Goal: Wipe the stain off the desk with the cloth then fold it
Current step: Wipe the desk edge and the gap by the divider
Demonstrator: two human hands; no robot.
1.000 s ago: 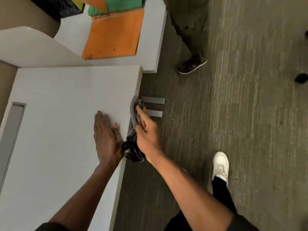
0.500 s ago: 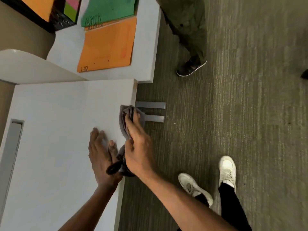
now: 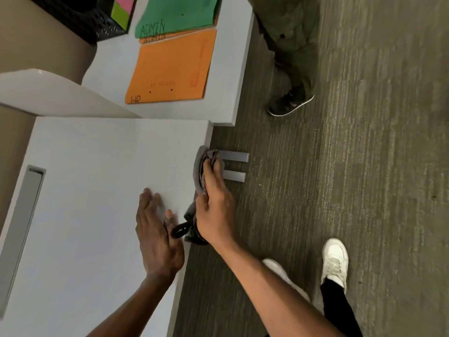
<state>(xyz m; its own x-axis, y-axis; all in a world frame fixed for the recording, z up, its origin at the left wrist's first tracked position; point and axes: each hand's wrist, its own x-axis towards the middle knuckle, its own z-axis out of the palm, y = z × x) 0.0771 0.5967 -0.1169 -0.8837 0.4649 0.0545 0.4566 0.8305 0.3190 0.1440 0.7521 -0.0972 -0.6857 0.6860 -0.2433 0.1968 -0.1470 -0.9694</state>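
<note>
Right hand (image 3: 213,210), clamped on cloth (image 3: 199,166), has slid it back out along tabletop (image 3: 97,190) right edge; left hand (image 3: 155,229) stays flat, fingers apart. Wiping ongoing, fold not begun.

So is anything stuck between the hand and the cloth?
No. The right hand presses straight on the grey cloth at the white desk's edge. The left hand lies flat beside it.
</note>
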